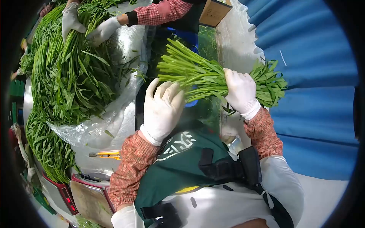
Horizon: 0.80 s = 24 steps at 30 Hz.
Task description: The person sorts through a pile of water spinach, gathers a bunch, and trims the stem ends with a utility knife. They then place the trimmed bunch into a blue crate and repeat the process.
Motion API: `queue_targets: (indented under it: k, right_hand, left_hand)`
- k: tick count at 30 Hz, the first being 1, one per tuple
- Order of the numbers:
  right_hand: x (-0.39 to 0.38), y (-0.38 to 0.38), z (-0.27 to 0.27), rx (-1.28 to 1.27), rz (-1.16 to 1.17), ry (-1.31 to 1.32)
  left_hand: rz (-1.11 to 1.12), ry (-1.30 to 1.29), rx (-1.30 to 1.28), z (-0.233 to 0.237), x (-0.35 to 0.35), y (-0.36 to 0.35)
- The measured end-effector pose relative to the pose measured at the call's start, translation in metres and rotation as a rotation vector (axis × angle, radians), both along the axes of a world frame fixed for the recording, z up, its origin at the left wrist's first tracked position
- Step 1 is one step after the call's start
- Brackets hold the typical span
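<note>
A bunch of water spinach (190,64) lies sideways in front of me, cut stems to the left and leaves to the right. My right hand (241,91), in a white glove, is wrapped around its leafy middle. At the stem end, my left hand (163,110), also gloved, has its fingers apart and slightly bent. Its fingertips are against or just below the lower stems; whether they pinch a stem is hidden. A yellow utility knife (107,154) rests on the table beside my left forearm.
A large heap of greens (72,79) on plastic sheeting (110,129) covers the left side. Another person's gloved hands (102,31) are in it. A digital scale (68,197) stands lower left, a cardboard box (215,13) at the top, and blue cloth (311,110) on the right.
</note>
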State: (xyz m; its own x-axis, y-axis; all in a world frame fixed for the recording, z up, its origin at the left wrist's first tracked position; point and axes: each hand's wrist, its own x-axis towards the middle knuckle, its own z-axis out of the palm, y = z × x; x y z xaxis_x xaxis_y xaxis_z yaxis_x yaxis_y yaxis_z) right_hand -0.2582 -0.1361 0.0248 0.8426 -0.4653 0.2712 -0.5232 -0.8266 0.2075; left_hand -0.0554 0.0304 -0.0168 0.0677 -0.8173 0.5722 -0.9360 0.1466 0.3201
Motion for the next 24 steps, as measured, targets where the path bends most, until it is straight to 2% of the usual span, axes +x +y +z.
queue_targets:
  k: [4,6,8,11,14,15,18,19,22,24]
  right_hand:
    - [0.004,0.004,-0.003,0.025,0.015,0.004]
    - [0.006,0.007,-0.005,0.008,0.048,-0.003]
    - [0.008,0.012,-0.005,-0.01,0.074,-0.001]
    - [0.013,0.016,-0.004,-0.022,0.112,0.022]
    - [0.019,0.022,-0.005,-0.043,0.141,0.065]
    - [0.022,0.023,-0.007,-0.065,0.18,0.048]
    - [0.027,0.026,-0.007,-0.053,0.187,0.083]
    - [0.029,0.026,-0.01,-0.039,0.167,0.097]
    - [0.027,0.025,-0.011,-0.018,0.136,0.102]
    - [0.023,0.023,-0.014,0.004,0.122,0.101]
  left_hand:
    - [0.08,0.149,-0.039,0.004,0.0,0.0]
    - [0.2,0.226,-0.058,0.006,0.002,-0.004]
    - [0.295,0.294,0.028,0.008,0.005,-0.006]
    - [0.223,0.426,0.054,-0.003,0.009,-0.009]
    - [0.223,0.558,0.413,0.0,0.014,-0.009]
    - [0.246,0.71,0.41,-0.007,0.015,-0.011]
    - [0.231,1.517,0.375,-0.023,0.011,-0.017]
    - [0.174,1.624,0.342,-0.019,0.011,-0.013]
    - [0.115,1.69,0.284,-0.029,0.016,-0.009]
    - [0.175,1.629,0.28,-0.032,0.017,-0.01]
